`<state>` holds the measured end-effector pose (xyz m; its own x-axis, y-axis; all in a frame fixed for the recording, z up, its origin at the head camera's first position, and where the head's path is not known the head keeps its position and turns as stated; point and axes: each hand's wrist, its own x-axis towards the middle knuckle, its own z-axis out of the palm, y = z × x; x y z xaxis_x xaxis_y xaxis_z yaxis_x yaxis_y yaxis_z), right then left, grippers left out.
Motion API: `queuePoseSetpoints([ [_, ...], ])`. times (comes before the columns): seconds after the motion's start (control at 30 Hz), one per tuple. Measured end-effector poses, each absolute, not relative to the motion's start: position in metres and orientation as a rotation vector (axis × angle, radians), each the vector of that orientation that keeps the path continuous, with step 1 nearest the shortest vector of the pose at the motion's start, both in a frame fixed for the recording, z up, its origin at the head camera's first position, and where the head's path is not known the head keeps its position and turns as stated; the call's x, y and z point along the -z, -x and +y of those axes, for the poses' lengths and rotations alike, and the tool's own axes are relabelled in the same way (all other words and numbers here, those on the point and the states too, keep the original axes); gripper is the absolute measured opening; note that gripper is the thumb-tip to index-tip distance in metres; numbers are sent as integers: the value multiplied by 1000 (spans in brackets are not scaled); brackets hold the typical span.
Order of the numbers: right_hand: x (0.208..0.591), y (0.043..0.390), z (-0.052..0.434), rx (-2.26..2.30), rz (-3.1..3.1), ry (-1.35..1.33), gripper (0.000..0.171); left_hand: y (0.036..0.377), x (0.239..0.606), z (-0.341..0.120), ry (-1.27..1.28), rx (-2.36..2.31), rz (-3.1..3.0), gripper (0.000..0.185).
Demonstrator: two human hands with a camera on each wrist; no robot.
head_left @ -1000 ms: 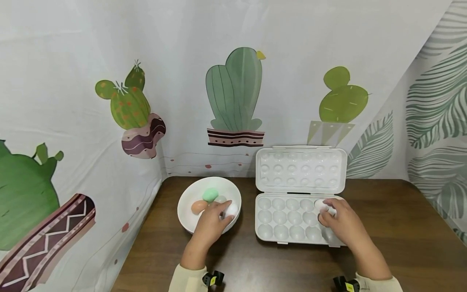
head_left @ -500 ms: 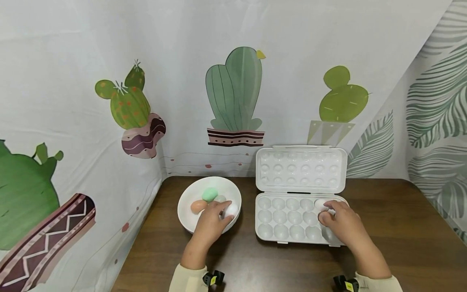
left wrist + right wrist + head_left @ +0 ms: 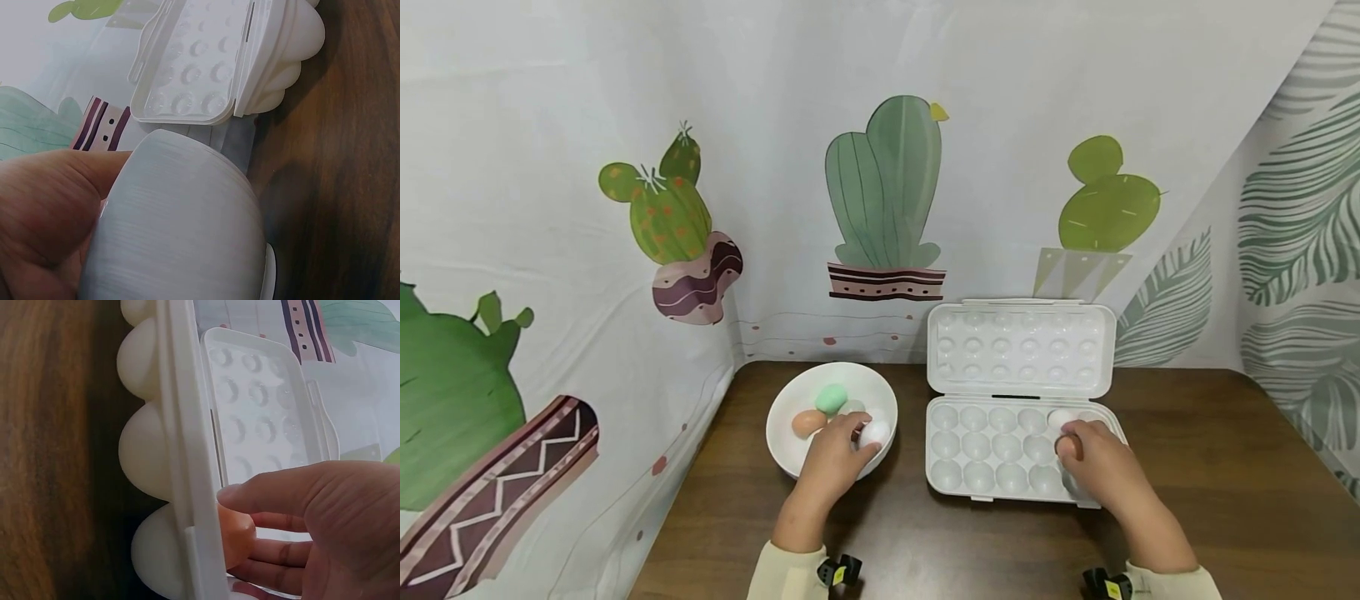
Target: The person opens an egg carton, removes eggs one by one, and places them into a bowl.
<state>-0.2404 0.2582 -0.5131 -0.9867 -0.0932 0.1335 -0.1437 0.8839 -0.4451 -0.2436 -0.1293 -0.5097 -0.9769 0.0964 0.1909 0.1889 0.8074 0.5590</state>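
Observation:
At the white bowl [image 3: 778,446], my left hand [image 3: 831,457] reaches over the rim, with its thumb and fingers round a white egg [image 3: 876,433]. A green egg [image 3: 832,398], an orange-brown egg [image 3: 808,423] and a pale egg [image 3: 852,407] lie beside it. In the left wrist view the bowl's outer wall [image 3: 181,219] hides the white egg. My right hand [image 3: 1105,467] is over the right part of the white egg carton [image 3: 1022,492], and its thumb and fingers hold a brown egg [image 3: 237,540]. Just behind sits another white egg [image 3: 1062,419] in the carton.
The carton's lid [image 3: 1021,385] stands open against the cactus-printed cloth [image 3: 775,167] behind the table. Bare wooden table [image 3: 970,550] lies in front of the bowl and carton. A gap separates bowl and carton.
My right hand's fingers have come slightly nearer, off the white egg in the carton and closer round the brown one. My left hand's fingers have shifted slightly at its white egg.

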Motion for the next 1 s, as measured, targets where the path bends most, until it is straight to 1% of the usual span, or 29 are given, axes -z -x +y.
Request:
queuePoseSetpoints([
  [0.33,519,239,259,-669,-2931,-215,25,243,509,-129,225,859,-2838,38],
  [1.0,519,240,259,-635,-2931,-242,26,241,509,-128,230,728,-2863,38],
])
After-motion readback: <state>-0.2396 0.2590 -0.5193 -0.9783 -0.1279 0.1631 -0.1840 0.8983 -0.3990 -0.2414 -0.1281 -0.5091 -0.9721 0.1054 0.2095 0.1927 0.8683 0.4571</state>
